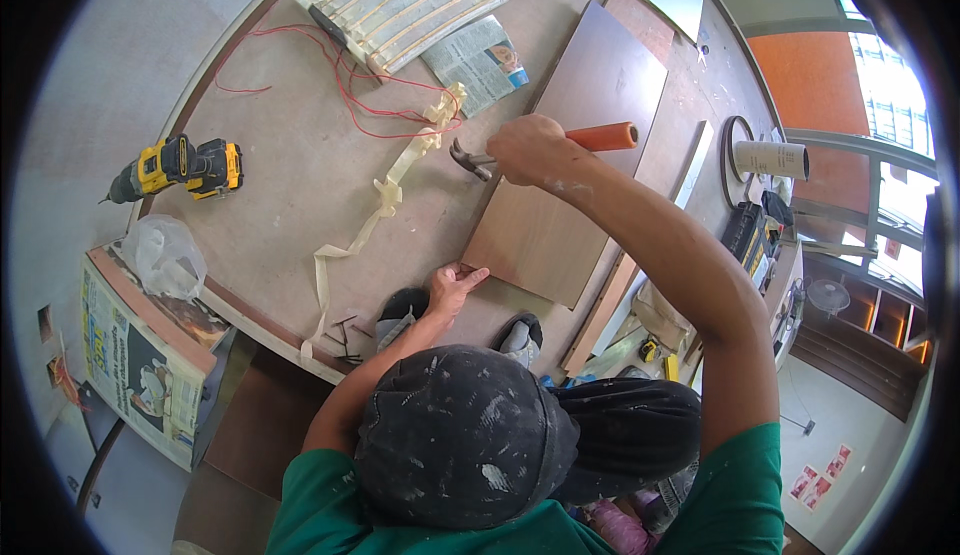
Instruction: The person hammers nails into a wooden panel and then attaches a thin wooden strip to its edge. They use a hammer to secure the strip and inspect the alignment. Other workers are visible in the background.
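A board (565, 170) lies at the centre of the tabletop (290, 185). A hammer (545, 147) sits above the board's middle, a drill (180, 167) at far left, a slatted panel (400, 3) at upper centre with a newspaper (478, 60) just right of it, and nails (345, 340) at the lower edge.

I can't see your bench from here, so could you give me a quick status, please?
Right hand grips hammer, raised. Left hand pinches at brown panel corner. Tape strip lies beside, apart.

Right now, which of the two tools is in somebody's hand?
The hammer with the orange handle: the right hand grips it over the brown board. The yellow drill lies alone, far to the left.
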The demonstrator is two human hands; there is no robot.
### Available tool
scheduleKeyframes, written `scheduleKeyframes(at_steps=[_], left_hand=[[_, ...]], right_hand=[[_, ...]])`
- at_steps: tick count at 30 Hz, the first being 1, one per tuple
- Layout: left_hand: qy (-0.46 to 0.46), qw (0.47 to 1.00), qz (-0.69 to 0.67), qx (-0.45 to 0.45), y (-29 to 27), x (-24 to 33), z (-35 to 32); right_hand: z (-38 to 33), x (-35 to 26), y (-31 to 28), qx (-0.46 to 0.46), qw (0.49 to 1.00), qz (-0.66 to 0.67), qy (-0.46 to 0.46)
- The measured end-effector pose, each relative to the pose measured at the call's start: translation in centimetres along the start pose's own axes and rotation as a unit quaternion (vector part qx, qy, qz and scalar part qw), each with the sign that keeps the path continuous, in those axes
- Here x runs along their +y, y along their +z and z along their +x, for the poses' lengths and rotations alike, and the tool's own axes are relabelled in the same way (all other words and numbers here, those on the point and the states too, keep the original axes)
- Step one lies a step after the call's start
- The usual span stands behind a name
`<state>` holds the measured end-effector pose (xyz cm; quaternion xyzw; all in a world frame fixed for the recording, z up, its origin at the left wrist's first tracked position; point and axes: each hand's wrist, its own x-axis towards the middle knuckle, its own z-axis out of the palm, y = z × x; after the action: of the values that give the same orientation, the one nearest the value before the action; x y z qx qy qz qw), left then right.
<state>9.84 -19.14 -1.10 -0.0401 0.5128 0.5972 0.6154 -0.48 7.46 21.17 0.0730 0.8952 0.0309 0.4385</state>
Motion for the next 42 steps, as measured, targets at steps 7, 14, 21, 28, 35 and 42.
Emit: scheduleKeyframes(at_steps=[7, 14, 21, 28, 35, 42], left_hand=[[-0.032, 0.999, 0.028, -0.017, -0.3, 0.7, 0.0], [-0.061, 0.995, 0.0, -0.077, -0.9, 2.1, -0.6], [-0.072, 0.992, 0.016, -0.107, -1.2, 2.2, -0.4], [-0.203, 0.969, -0.009, -0.142, -2.4, 4.4, -0.4], [-0.108, 0.933, 0.33, -0.097, -5.9, 7.7, 0.8], [-0.004, 0.952, 0.301, -0.056, 1.1, 11.0, 1.9]], right_hand=[[-0.5, 1.2, 0.6, 0.042, 0.999, 0.02, 0.005], [-0.3, 1.3, -0.6, 0.028, 0.999, 0.004, 0.025], [-0.4, 2.1, -0.4, 0.016, 0.999, -0.016, 0.025], [-7.7, 8.1, 3.2, 0.184, 0.965, 0.16, 0.101], [-15.5, 12.3, 13.6, 0.217, 0.81, 0.503, 0.211], [-12.7, 14.2, 21.0, 0.234, 0.52, 0.784, 0.246]])
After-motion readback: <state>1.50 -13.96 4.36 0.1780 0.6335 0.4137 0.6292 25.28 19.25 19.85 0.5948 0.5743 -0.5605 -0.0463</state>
